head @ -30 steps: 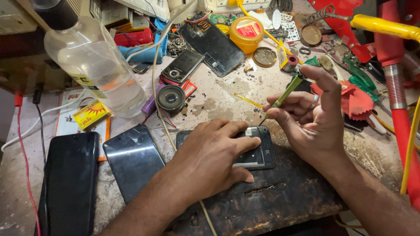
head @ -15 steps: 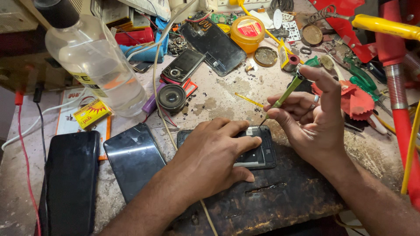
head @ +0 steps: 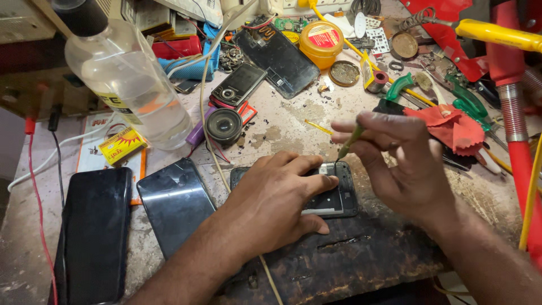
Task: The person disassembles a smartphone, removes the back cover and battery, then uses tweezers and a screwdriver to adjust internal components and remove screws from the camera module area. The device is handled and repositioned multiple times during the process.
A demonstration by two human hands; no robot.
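Observation:
An opened dark phone (head: 333, 199) lies flat on the worn bench, its inner frame showing. My left hand (head: 274, 203) presses down on its left half and holds it still. My right hand (head: 403, 164) grips a thin green-handled screwdriver (head: 351, 140) between thumb and fingers, tilted, with its tip at the phone's upper edge. A dark wooden board (head: 339, 260) lies under the phone's near side.
Two dark phones (head: 96, 231) (head: 172, 203) lie at the left. A clear plastic bottle (head: 127, 79) stands behind them. A round black lens part (head: 223, 125), a yellow jar (head: 322, 42), a red cloth (head: 451, 127) and red-and-yellow tools (head: 508, 73) crowd the back and right.
My right hand has turned and lowered, bringing the screwdriver down from a raised position to the phone's upper edge. The left hand has stayed on the phone.

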